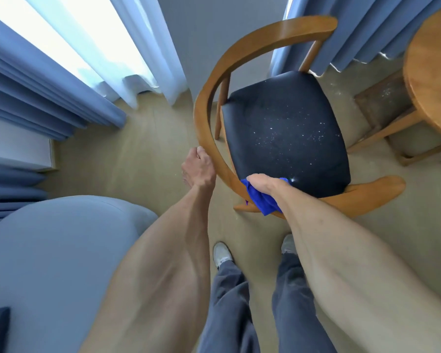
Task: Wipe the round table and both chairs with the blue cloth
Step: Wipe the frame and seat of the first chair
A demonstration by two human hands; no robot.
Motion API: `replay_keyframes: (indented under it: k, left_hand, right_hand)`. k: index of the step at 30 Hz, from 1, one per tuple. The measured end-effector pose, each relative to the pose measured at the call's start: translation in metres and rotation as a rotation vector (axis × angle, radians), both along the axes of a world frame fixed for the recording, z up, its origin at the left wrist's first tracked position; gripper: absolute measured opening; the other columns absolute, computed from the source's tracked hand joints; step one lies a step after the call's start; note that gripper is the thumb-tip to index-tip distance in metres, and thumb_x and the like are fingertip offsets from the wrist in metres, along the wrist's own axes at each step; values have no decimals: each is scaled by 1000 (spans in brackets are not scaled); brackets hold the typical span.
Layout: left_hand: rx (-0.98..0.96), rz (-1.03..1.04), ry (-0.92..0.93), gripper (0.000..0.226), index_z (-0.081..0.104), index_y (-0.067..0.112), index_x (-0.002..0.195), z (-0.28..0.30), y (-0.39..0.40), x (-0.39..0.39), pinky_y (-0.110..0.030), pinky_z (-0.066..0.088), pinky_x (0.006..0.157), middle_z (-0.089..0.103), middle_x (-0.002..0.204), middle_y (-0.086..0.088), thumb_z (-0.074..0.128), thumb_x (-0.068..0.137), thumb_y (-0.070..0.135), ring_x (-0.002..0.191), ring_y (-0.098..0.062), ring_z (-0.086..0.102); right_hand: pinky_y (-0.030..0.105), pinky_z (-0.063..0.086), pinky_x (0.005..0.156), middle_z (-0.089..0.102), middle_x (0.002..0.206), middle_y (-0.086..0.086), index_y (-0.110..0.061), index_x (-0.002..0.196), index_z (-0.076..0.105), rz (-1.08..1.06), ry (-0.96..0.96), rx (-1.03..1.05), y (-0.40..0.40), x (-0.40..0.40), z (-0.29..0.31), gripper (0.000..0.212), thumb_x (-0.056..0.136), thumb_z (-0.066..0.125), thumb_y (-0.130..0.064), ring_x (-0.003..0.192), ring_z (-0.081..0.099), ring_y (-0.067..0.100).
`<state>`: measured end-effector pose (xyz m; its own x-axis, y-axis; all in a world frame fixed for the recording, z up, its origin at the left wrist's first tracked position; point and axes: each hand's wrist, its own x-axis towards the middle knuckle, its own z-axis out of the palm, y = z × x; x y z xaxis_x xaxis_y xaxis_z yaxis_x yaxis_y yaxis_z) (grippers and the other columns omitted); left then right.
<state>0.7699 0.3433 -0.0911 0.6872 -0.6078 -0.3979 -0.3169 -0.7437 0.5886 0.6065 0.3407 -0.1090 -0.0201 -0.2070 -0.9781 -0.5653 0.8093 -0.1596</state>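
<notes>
A wooden chair (278, 31) with a curved backrest and a dark seat cushion (285, 128) stands in front of me; white specks dot the cushion. My left hand (197, 168) grips the curved backrest rail on its left side. My right hand (262, 183) holds the bunched blue cloth (259, 200) against the near part of the rail, at the seat's near edge. The round wooden table (433, 80) shows partly at the right edge. A second chair is not in view.
Blue curtains (36, 85) and a white sheer hang at the left and behind the chair. A grey-blue upholstered seat (56, 250) fills the lower left. The table's wooden legs (392, 128) stand right of the chair. My feet are on the beige floor (143, 154) below.
</notes>
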Motion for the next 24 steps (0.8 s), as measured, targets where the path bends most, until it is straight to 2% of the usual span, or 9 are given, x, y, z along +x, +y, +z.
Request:
replay_keyframes:
  k: [4, 7, 10, 12, 14, 16, 19, 22, 24]
  left_hand:
    - [8, 9, 45, 30, 51, 17, 70, 4, -23, 10, -30, 35, 66, 51, 67, -4, 38, 93, 30, 70, -28, 48]
    - [20, 34, 45, 30, 56, 17, 75, 1, -45, 13, -33, 40, 70, 55, 75, -6, 38, 94, 31, 75, -29, 52]
    - [51, 56, 66, 30, 59, 13, 74, 0, -76, 27, -33, 43, 70, 59, 78, -10, 39, 91, 28, 78, -32, 56]
    - [72, 44, 85, 27, 68, 15, 82, 2, -99, 40, -30, 42, 71, 63, 82, -9, 43, 84, 22, 80, -32, 57]
    - [68, 46, 133, 30, 75, 18, 90, 3, -121, 52, -29, 44, 72, 67, 86, -10, 47, 77, 19, 82, -30, 59]
    - [64, 59, 188, 25, 74, 15, 79, 3, -144, 62, -28, 44, 68, 67, 79, -11, 50, 72, 19, 77, -28, 58]
    - [96, 28, 257, 19, 70, 12, 62, -3, -171, 75, -33, 53, 69, 68, 68, -7, 52, 65, 19, 72, -31, 63]
    - [148, -26, 335, 20, 69, 10, 60, -15, -198, 84, -38, 56, 73, 68, 67, -6, 51, 60, 19, 75, -32, 67]
    - [180, -40, 354, 16, 66, 10, 56, -19, -217, 86, -36, 55, 67, 65, 63, -5, 52, 59, 16, 69, -31, 64]
  right_hand:
    - [21, 44, 75, 66, 75, -5, -23, 51, 62, -181, -25, -30, -15, 29, -7, 40, 83, 42, -34, 62, 64, 9]
    - [29, 48, 81, 66, 83, 5, -22, 56, 56, -292, -21, -47, -33, 44, -10, 38, 86, 39, -37, 78, 64, 20]
    - [32, 55, 72, 66, 86, 12, -20, 58, 58, -377, -74, -49, -60, 66, -12, 37, 86, 41, -38, 77, 65, 30]
    - [35, 50, 88, 66, 95, 14, -17, 77, 58, -384, -129, -40, -86, 86, -10, 32, 91, 40, -40, 90, 64, 31]
    - [32, 44, 80, 60, 88, 12, -16, 81, 52, -420, -169, -34, -110, 103, -2, 29, 96, 38, -36, 79, 55, 26]
    - [31, 45, 74, 59, 86, 11, -18, 78, 52, -475, -194, -65, -136, 118, 6, 28, 97, 38, -32, 75, 54, 26]
    - [37, 48, 95, 61, 100, 15, -18, 77, 53, -523, -195, -92, -173, 134, 9, 30, 98, 36, -30, 93, 58, 31]
    - [30, 44, 82, 53, 84, 10, -17, 72, 42, -764, -164, -119, -215, 149, 7, 30, 101, 38, -25, 75, 51, 24]
    - [30, 43, 86, 50, 82, 5, -15, 78, 45, -930, -169, -149, -244, 153, 10, 26, 102, 39, -24, 76, 52, 23]
